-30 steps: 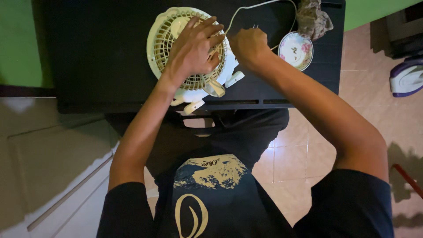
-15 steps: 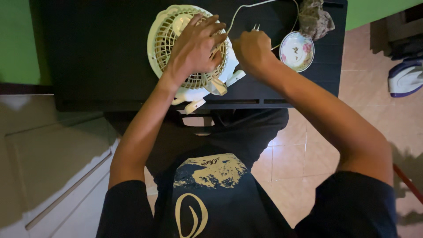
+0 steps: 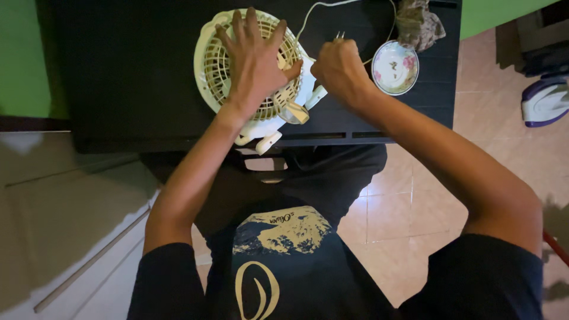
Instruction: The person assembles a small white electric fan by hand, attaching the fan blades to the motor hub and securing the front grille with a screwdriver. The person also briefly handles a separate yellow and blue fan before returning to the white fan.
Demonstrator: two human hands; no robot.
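A cream table fan [image 3: 212, 77] lies grille-up on a black table [image 3: 130, 71]. My left hand [image 3: 255, 59] lies flat on the grille with its fingers spread. Just right of the fan, my right hand [image 3: 341, 68] is closed in a fist around a small object. Only its two metal tips [image 3: 339, 35] show above the knuckles, and I cannot tell whether it is a tool or a plug. The fan's base and knob [image 3: 293, 112] stick out near the table's front edge. A white cord [image 3: 320, 7] runs from the fan toward the back of the table.
A small flowered bowl [image 3: 395, 67] sits right of my right hand, with a crumpled grey rag [image 3: 418, 24] behind it. A white and purple iron [image 3: 545, 102] stands on the tiled floor at the right. A green wall lies behind the table.
My left hand has turned and spread flatter over the grille. My right fist has shifted slightly, and the two metal tips now show above it.
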